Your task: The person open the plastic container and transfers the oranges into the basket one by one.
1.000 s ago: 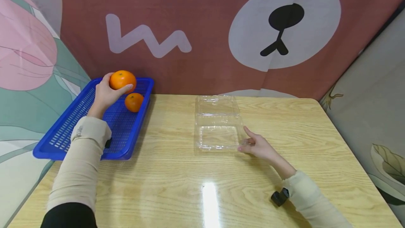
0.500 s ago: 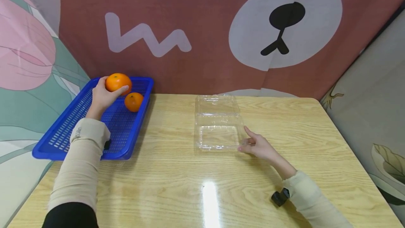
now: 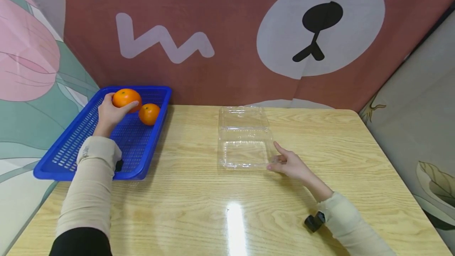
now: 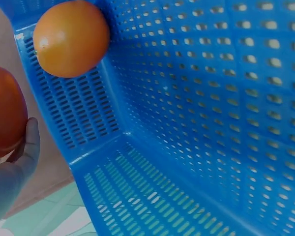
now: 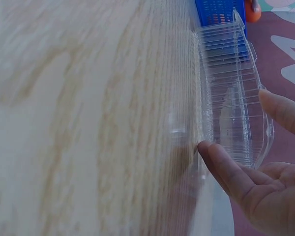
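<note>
My left hand (image 3: 111, 114) grips an orange (image 3: 126, 98) over the far left part of the blue basket (image 3: 142, 169). In the left wrist view that held orange (image 4: 5, 113) shows beyond the basket's rim, cut off by the frame edge. Another orange (image 3: 149, 114) lies in the basket against its right wall. A clear plastic clamshell box (image 3: 245, 151) stands on the table with its lid folded back toward the wall. My right hand (image 3: 292, 165) holds the box at its near right corner. The right wrist view has the thumb (image 5: 280, 109) at the rim and fingers low on the side.
The wooden table (image 3: 192, 208) backs onto a fabric wall (image 3: 213, 78) with a printed bear face. Patterned fabric hangs at both sides. A black wrist camera (image 3: 314, 221) sits at the right cuff.
My left hand has moved left and slightly down with the orange in its grip. The right hand and the clamshell box have stayed in place.
</note>
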The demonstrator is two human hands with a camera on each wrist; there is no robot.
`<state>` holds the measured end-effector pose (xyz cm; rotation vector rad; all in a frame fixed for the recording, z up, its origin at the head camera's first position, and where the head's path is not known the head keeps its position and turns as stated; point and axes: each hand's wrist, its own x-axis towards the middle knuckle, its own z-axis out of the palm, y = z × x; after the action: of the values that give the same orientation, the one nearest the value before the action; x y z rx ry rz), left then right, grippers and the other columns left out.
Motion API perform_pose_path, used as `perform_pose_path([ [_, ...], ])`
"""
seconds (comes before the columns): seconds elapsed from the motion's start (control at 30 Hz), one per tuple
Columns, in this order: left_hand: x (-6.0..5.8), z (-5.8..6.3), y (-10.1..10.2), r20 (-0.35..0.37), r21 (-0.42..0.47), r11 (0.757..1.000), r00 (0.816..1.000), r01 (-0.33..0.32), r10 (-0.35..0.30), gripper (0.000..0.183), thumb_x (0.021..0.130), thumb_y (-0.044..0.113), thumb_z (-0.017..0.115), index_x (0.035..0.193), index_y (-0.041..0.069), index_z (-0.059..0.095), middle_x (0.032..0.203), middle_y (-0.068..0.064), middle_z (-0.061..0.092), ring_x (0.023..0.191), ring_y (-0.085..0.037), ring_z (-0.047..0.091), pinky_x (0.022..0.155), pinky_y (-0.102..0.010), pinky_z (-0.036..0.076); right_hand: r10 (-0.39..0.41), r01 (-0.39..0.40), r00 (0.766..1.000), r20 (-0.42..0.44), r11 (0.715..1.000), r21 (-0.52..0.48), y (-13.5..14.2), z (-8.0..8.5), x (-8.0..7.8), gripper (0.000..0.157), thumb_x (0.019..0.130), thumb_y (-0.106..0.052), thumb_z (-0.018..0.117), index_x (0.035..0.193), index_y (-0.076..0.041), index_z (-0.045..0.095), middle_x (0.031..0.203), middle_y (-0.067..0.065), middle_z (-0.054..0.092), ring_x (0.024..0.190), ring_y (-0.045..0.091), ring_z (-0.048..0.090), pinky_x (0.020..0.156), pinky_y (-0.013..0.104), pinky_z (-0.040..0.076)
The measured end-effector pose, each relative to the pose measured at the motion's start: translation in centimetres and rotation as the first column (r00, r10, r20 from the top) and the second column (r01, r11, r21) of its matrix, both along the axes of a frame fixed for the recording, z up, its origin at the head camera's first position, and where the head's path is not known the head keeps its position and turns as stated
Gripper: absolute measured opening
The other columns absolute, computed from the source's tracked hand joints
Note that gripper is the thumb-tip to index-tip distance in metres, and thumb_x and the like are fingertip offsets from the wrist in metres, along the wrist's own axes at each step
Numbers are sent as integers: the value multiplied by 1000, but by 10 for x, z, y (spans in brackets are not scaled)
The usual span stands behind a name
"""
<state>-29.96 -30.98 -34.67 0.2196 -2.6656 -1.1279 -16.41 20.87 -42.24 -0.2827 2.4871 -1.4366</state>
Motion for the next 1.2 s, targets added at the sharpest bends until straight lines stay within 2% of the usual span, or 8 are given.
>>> perform_pose_path([
  [0.27, -2, -4, -8, -52, 45, 998, 998, -32, 35, 88, 79, 53, 60, 137, -4, 24, 126, -26, 38, 108, -39, 39, 92, -49, 34, -4, 4, 1000, 7, 1000, -16, 0, -1, 0, 90, 82, -20, 69, 145, 0, 8, 117, 31, 53, 93, 27, 61, 75, 34, 50],
  [0.53, 0, -3, -18, 10, 88, 993, 997, -79, 78, 94, 76, 59, 59, 139, -2, 24, 130, -24, 37, 110, -37, 38, 92, -47, 36, -3, 3, 1000, 2, 1000, -5, -1, 0, 0, 90, 82, -22, 68, 145, -1, 8, 118, 31, 52, 94, 27, 60, 75, 35, 51],
  [0.73, 3, -5, -29, 47, 69, 991, 993, -113, 110, 95, 75, 60, 59, 138, -4, 28, 128, -24, 40, 105, -34, 40, 85, -43, 38, -11, 11, 1000, 7, 1000, 5, -1, -1, -1, 90, 82, -23, 69, 145, -2, 8, 118, 31, 52, 95, 29, 60, 77, 37, 50],
  [0.83, 4, -6, -36, 84, 74, 990, 990, -117, 111, 96, 76, 59, 58, 138, -7, 25, 128, -26, 38, 103, -36, 40, 83, -43, 39, -10, 10, 1000, 5, 1000, 8, -2, -1, -2, 90, 82, -22, 69, 145, -2, 9, 118, 31, 52, 97, 30, 60, 78, 37, 50],
  [0.97, 6, -6, -43, 123, 109, 988, 988, -112, 98, 97, 79, 57, 57, 141, -5, 16, 134, -29, 30, 110, -39, 36, 92, -47, 37, -11, 11, 1000, 3, 1000, 8, -4, 0, -2, 90, 82, -22, 69, 145, -1, 9, 118, 31, 51, 99, 32, 59, 79, 38, 50],
  [1.07, 6, -9, -44, 112, 114, 988, 990, -103, 90, 95, 79, 54, 59, 142, -4, 17, 135, -27, 31, 111, -38, 36, 95, -48, 35, -12, 12, 1000, -3, 1000, 17, -4, 0, -3, 90, 82, -23, 69, 145, -1, 8, 119, 33, 50, 101, 34, 58, 79, 39, 50],
  [1.2, 5, -15, -46, 115, 76, 995, 992, -67, 58, 93, 78, 55, 60, 139, -6, 23, 128, -27, 36, 104, -37, 39, 88, -47, 37, -13, 13, 1000, -4, 1000, 25, -4, 1, -3, 90, 82, -23, 69, 145, -1, 8, 119, 33, 50, 100, 34, 58, 78, 39, 50],
])
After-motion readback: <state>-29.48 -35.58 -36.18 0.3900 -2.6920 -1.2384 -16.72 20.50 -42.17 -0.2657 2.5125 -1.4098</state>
